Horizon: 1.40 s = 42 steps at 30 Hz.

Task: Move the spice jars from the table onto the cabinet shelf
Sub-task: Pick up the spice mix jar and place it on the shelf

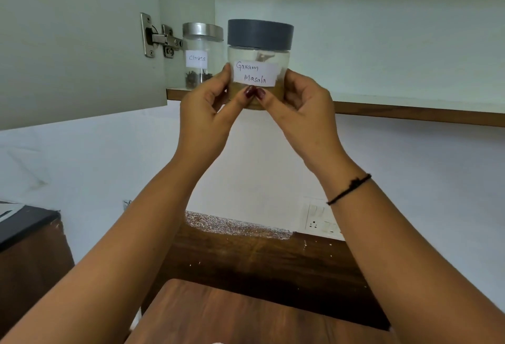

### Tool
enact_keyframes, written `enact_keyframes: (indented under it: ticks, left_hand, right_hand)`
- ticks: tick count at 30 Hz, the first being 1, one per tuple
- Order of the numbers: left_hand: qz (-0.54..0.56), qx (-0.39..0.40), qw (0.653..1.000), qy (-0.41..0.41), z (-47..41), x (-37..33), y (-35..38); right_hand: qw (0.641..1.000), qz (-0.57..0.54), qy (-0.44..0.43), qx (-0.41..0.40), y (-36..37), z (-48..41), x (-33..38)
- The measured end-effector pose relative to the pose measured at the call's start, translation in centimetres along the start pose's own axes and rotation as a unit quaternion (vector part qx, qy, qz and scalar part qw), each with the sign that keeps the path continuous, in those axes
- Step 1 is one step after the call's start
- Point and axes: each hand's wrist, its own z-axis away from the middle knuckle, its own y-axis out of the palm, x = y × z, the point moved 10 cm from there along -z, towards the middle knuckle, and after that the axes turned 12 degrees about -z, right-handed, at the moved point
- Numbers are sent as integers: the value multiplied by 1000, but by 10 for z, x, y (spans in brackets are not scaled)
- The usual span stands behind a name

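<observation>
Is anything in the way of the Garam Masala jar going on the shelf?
Nothing visible is. The left hand and right hand hold the Garam Masala jar at the front edge of the shelf; the Cloves jar stands farther left on it.

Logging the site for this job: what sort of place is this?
Probably a home kitchen: a Cloves jar stands on a wall cabinet shelf, the left hand and right hand hold a Garam Masala jar before it, and a socket panel sits on the wall below.
</observation>
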Motion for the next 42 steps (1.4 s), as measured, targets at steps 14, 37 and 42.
enact_keyframes:
  ticks: [14,37,42]
  left_hand:
    - [-167,-36,985,22,-37,37,7]
    - [-252,-78,964,-36,-51,55,0]
    - [-253,-70,964,-37,-52,55,1]
  right_hand:
    - [970,239,24,27,13,-60,-13]
    - [949,300,95,27,11,-100,-46]
    - [952,291,87,27,11,-101,-48]
